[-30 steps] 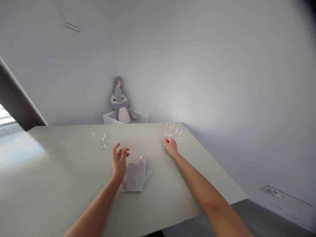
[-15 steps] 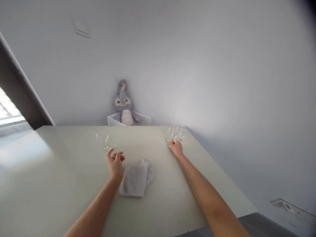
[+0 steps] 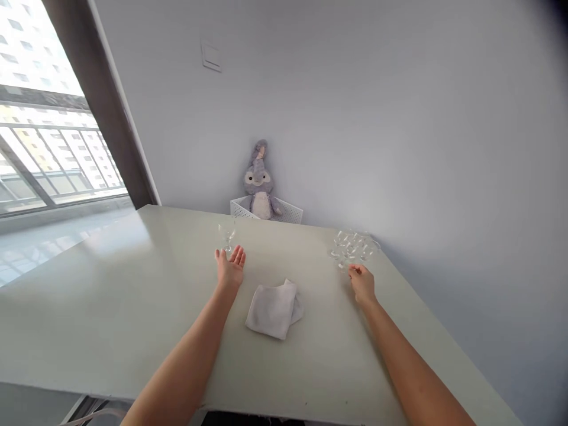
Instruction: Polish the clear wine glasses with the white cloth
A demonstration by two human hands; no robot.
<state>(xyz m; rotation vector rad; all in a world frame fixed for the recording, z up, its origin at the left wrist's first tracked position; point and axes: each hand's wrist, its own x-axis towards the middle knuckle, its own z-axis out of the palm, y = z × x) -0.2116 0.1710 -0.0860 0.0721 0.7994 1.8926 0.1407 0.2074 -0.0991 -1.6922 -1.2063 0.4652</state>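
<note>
Head view: left hand (image 3: 229, 271) open flat, holds nothing, just by lone wine glass (image 3: 226, 235). Right hand (image 3: 362, 284) half curled, empty, near glass bunch (image 3: 354, 247). Cloth (image 3: 274, 309) lies folded, not touched.

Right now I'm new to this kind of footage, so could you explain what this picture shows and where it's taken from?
There is no machine here: these are a person's two bare arms, filmed by a camera worn on their head, looking forward and down. The surface is a pale greenish-white table. The left hand is open, palm up, just in front of a clear stemmed glass. The right hand is nearest a cluster of clear glasses. Between the hands lies a folded white cloth. Neither hand holds anything. Beyond the table sits a grey plush rabbit in a white perforated basket.
</note>
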